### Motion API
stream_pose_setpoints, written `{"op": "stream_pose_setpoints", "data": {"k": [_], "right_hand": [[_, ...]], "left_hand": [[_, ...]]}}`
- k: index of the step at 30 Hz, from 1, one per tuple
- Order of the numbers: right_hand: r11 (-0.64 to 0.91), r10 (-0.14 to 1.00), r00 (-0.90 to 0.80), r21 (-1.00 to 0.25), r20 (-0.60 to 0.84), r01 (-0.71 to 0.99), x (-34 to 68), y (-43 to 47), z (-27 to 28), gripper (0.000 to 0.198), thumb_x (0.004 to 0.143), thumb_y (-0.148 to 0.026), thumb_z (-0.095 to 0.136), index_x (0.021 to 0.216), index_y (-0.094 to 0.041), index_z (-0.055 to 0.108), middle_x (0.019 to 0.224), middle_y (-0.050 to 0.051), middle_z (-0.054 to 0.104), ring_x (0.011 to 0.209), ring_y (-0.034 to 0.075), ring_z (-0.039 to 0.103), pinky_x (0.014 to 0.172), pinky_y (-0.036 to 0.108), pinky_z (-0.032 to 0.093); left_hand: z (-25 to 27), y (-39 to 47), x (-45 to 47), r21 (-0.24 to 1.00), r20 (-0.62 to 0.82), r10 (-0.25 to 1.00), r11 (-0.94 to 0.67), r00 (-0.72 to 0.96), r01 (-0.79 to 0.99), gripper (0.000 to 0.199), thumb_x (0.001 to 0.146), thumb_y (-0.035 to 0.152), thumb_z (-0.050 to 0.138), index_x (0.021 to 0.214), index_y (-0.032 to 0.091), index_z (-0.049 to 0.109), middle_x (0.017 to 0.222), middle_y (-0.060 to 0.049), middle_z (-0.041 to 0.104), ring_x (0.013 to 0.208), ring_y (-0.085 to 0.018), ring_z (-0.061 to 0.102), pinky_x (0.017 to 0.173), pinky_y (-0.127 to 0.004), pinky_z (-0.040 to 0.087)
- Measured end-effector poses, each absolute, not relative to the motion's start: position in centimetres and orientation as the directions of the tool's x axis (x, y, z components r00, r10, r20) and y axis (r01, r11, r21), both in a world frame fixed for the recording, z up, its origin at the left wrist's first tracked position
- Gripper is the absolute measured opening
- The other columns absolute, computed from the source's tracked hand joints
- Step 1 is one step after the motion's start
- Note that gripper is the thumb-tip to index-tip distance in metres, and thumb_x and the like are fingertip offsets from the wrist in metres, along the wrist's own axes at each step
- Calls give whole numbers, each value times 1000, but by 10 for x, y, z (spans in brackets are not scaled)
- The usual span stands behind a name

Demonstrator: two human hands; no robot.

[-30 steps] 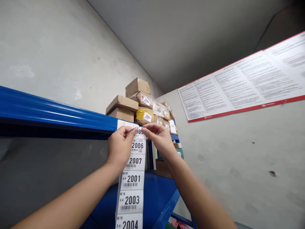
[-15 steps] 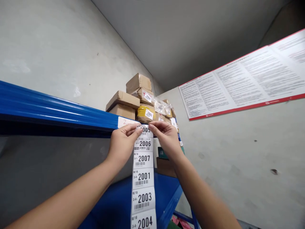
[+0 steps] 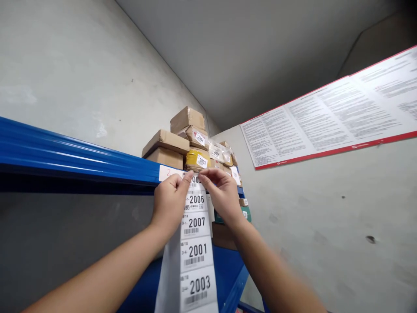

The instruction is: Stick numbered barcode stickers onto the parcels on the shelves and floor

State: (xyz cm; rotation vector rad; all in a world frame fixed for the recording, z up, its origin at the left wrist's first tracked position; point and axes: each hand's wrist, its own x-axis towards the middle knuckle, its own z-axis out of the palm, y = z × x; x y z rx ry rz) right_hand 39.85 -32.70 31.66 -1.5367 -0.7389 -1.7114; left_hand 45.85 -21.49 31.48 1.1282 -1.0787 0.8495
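Observation:
A strip of white printed labels hangs down in front of me, numbered 2005, 2006, 2007, 2001 and 2003 from the top. My left hand is closed on its upper left edge, the thumb over the 2005 label. At the upper right corner of that same label, my right hand pinches with thumb and forefinger. A pale backing hangs behind the strip's lower left. Just beyond my fingers, a yellow-taped parcel marked 2003 sits under a parcel marked 2004.
A blue shelf beam runs in from the left, with a white handwritten tag on it. More cardboard boxes are stacked above. Below is a blue shelf with a brown box. A red-edged notice board hangs on the right wall.
My left thumb has straightened upward along the top label. The strip's lower end has swung slightly, and the pale backing now shows at its left. The view has shifted a little.

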Motion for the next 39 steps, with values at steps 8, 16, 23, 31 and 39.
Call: {"op": "stream_pose_setpoints", "data": {"k": [8, 16, 23, 31, 39], "right_hand": [[-753, -217, -473, 162, 854, 638, 413, -356, 464, 4, 78, -23, 56, 79, -20, 58, 76, 2, 62, 71, 14, 57, 68, 28, 46], [-909, -261, -318, -121, 911, 399, 447, -378, 565, 9, 71, -11, 58, 73, -19, 61, 79, 3, 59, 81, 20, 57, 81, 37, 41], [-932, -309, -276, -231, 910, 279, 442, -372, 563, 75, 68, -25, 71, 134, -18, 36, 125, 19, 46, 113, 33, 49, 98, 46, 33], [-859, -316, -33, -271, 948, 434, 453, -372, 570, 82, 76, -51, 59, 134, -2, 28, 131, 26, 46, 119, 33, 48, 98, 43, 38], [-910, -310, -83, -271, 947, 312, 450, -340, 563, 104, 51, -47, 76, 136, -13, 28, 130, 23, 46, 121, 40, 41, 96, 53, 36]], "left_hand": [[307, -202, 468, 284, 949, -165, 74, 269, -956, 50, 67, 46, 61, 50, 19, 22, 50, 6, 22, 51, -10, 24, 48, -23, 19], [307, -169, 477, 376, 897, -221, -73, 383, -924, 49, 63, 56, 56, 48, 19, 26, 48, 5, 30, 49, -10, 30, 48, -22, 21], [305, -152, 482, 386, 899, -184, -95, 397, -918, 49, 65, 56, 57, 48, 19, 29, 47, 5, 37, 49, -10, 34, 47, -21, 24], [297, -144, 489, 392, 904, -155, -71, 398, -917, 51, 66, 58, 59, 49, 19, 30, 45, 3, 46, 46, -11, 42, 45, -21, 26], [294, -144, 498, 421, 894, -144, -47, 423, -906, 52, 65, 60, 58, 49, 19, 29, 45, 4, 42, 46, -10, 39, 44, -21, 26]]}}
